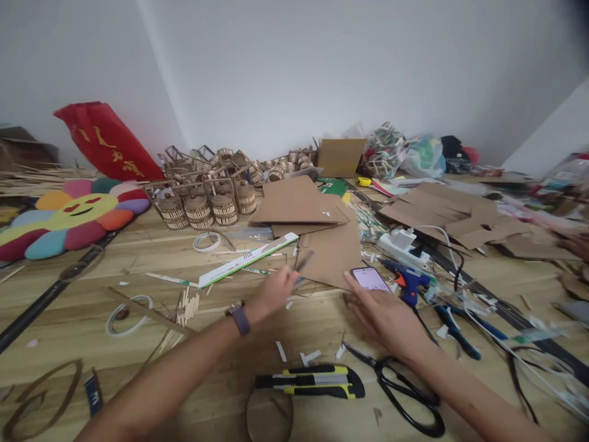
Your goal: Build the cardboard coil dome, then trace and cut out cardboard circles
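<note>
My left hand (276,290), with a purple watch on its wrist, is closed round a thin dark stick-like tool (304,260) whose tip points up to the right over a brown cardboard sheet (334,248). My right hand (384,313) lies flat with fingers stretched out on the wooden floor, its fingertips beside a phone (369,277) with a lit screen. A yellow-and-black utility knife (313,380) and black scissors (405,393) lie just in front of my forearms.
A blue glue gun (407,281), a white power strip (401,244) and cables lie to the right. Cardboard pieces (442,212), small woven baskets (207,205), a flower cushion (69,218), a red bag (108,142), tape rolls (126,310) and a long ruler (248,259) surround the spot.
</note>
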### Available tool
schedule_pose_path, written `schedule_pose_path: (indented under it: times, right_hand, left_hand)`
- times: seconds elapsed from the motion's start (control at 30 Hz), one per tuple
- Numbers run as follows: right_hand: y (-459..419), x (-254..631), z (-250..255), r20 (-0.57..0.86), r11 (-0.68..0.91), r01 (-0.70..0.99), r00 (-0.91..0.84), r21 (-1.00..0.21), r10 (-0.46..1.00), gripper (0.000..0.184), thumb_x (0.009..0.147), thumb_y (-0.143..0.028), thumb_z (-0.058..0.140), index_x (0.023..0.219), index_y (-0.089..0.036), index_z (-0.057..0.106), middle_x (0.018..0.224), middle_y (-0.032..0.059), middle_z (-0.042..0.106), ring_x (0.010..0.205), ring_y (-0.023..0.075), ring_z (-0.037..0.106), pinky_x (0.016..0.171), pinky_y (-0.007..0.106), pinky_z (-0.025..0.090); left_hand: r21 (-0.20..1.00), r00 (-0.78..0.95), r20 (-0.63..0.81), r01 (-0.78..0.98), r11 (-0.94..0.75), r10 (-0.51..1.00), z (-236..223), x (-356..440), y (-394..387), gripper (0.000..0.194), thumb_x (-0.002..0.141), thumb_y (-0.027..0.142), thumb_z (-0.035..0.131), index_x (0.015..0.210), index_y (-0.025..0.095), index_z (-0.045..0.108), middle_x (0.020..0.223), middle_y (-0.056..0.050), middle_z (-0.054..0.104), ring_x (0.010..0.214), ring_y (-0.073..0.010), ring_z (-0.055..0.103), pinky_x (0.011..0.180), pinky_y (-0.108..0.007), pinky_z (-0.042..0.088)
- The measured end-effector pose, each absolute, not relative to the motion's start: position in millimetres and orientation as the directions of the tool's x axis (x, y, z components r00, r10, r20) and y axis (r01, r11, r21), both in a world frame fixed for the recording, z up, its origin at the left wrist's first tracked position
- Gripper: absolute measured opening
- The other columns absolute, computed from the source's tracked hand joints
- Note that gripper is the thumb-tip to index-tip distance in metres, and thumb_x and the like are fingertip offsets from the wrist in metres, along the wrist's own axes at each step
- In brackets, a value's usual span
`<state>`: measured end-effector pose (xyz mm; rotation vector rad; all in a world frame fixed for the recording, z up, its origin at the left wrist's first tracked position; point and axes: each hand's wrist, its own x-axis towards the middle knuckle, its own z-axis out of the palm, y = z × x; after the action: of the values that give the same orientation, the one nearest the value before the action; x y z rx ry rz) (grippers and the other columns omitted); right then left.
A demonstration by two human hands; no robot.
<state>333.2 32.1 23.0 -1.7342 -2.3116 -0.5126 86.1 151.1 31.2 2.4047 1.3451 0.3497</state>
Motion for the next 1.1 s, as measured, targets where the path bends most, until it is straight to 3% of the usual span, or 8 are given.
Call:
schedule_pose_path:
  times: [0.1,0.27,0.33,0.4,0.5,0.63,0.83,1.1]
  right_hand:
    - [28.0,299.4,15.8,0.277,0.275,0.956,-0.294,0.104,0.915,0.046,0.091,-0.019,0.053,0.137,-0.016,0.052,0.075,0.0048,0.076,0.064,0.0218,0.07,0.058,0.028,0.046]
    - [22.2,300.9,9.3,0.245,0.176,0.98,-0.193,0.09,0.95,0.011,0.091,-0.023,0.054,0.094,-0.02,0.064,0.071,0.0046,0.073,0.069,0.0226,0.07,0.062,0.028,0.046]
    - [19.1,316.6,8.0,0.291,0.082,0.991,-0.11,0.106,0.95,0.014,0.092,-0.029,0.053,0.094,-0.018,0.061,0.083,0.0118,0.075,0.081,0.0285,0.07,0.074,0.035,0.048]
    - [16.9,331.8,6.1,0.346,-0.074,0.989,0.025,0.131,0.938,0.02,0.091,-0.035,0.055,0.096,-0.016,0.059,0.1,0.0202,0.073,0.095,0.0344,0.068,0.084,0.043,0.047]
    - [15.5,344.7,3.3,0.338,-0.319,0.933,0.251,0.164,0.907,0.028,0.086,-0.043,0.06,0.097,-0.017,0.056,0.104,0.0206,0.071,0.099,0.0345,0.067,0.093,0.046,0.043]
    - [15.4,346.3,3.2,0.233,-0.441,0.879,0.397,0.181,0.888,0.03,0.085,-0.045,0.059,0.096,-0.018,0.054,0.093,0.0162,0.071,0.092,0.0329,0.069,0.092,0.044,0.044]
    - [17.2,348.4,0.6,0.275,-0.454,0.878,0.404,0.15,0.872,0.028,0.088,-0.043,0.056,0.1,-0.018,0.053,0.095,0.0147,0.07,0.094,0.0308,0.068,0.098,0.043,0.04]
    - [14.8,350.4,-10.6,0.301,-0.436,0.898,0.398,0.065,0.866,0.03,0.086,-0.044,0.059,0.101,-0.019,0.052,0.095,0.0138,0.07,0.096,0.0317,0.068,0.096,0.043,0.042]
  left_hand:
    - [0.5,0.667,0.012,0.641,-0.582,0.745,23.6,104.7,96.3,0.025,0.101,0.033,0.044,0.089,0.02,0.062,0.081,0.002,0.071,0.073,-0.0122,0.065,0.062,-0.022,0.046]
    - [0.476,0.678,0.044,0.631,-0.612,0.734,16.9,94.9,89.0,0.025,0.101,0.035,0.043,0.093,0.021,0.062,0.09,0.0,0.072,0.084,-0.0157,0.066,0.072,-0.024,0.049]
    - [0.405,0.611,0.098,0.697,-0.592,0.786,13.6,80.5,112.5,0.021,0.094,0.037,0.057,0.101,0.018,0.062,0.115,-0.01,0.067,0.111,-0.0261,0.059,0.096,-0.037,0.045]
    - [0.34,0.533,0.151,0.762,-0.55,0.832,9.6,65.5,138.7,0.034,0.089,0.037,0.066,0.114,0.015,0.06,0.136,-0.019,0.054,0.13,-0.0363,0.044,0.108,-0.052,0.033]
    - [0.291,0.451,0.195,0.821,-0.491,0.871,5.6,48.2,169.0,0.043,0.087,0.034,0.069,0.123,0.014,0.056,0.144,-0.022,0.045,0.135,-0.0398,0.038,0.11,-0.057,0.03]
    - [0.288,0.386,0.221,0.852,-0.438,0.896,7.0,45.0,184.8,0.037,0.089,0.027,0.066,0.121,0.01,0.058,0.143,-0.023,0.045,0.133,-0.0396,0.04,0.109,-0.058,0.032]
    - [0.433,0.447,0.116,0.781,-0.45,0.887,4.4,93.7,192.8,0.031,0.095,0.034,0.061,0.121,0.018,0.061,0.126,-0.009,0.062,0.109,-0.0245,0.063,0.092,-0.047,0.053]
    - [0.73,0.365,-0.027,0.644,-0.231,0.931,4.1,157.1,232.4,0.035,0.095,0.034,0.062,0.125,0.017,0.058,0.125,-0.01,0.062,0.105,-0.0241,0.065,0.087,-0.045,0.056]
